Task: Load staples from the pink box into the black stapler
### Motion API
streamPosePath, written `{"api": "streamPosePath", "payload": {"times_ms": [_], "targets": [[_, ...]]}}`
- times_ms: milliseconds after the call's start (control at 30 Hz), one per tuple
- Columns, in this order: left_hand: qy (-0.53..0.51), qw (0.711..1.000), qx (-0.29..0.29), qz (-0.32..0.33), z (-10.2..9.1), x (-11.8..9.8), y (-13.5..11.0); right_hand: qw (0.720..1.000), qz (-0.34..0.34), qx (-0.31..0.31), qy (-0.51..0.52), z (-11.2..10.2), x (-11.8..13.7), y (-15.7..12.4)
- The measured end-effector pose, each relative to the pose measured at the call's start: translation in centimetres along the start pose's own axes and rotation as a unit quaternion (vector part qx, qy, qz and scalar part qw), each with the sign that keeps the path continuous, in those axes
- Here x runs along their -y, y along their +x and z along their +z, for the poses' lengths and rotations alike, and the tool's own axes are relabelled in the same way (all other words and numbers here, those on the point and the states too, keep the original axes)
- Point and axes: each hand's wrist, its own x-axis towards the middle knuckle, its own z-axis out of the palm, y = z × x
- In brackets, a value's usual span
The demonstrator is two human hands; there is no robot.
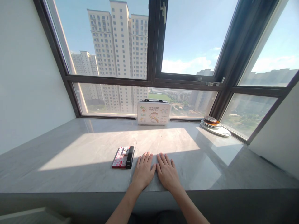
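Note:
My left hand (143,170) lies flat on the pale marble sill (93,182), fingers stretched out, holding nothing. Beside it, my right hand (167,171) rests palm down in the same way, thumbs almost meeting. Just left of my left hand, not touching it, is a red and white flat box or booklet (118,158). A long black object that looks like a stapler (130,158) lies along its right side. A small white packet (126,150) sits near the top of the pile.
A white carry case (153,112) with cartoon prints and a black handle stands against the window. In the right corner, several stacked plates or lids (211,123) sit by the dark window frame (230,76). The sill's front edge runs below my wrists; walls close off both sides.

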Motion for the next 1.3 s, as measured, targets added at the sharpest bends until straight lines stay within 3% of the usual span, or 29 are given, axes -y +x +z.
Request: {"api": "streamPosePath", "payload": {"times_ms": [1300], "targets": [[-0.007,1.0,-0.008,-0.004,-0.83,-0.55,-0.47,1.0,0.006,-0.004,0.003,-0.2,0.1,0.02]]}}
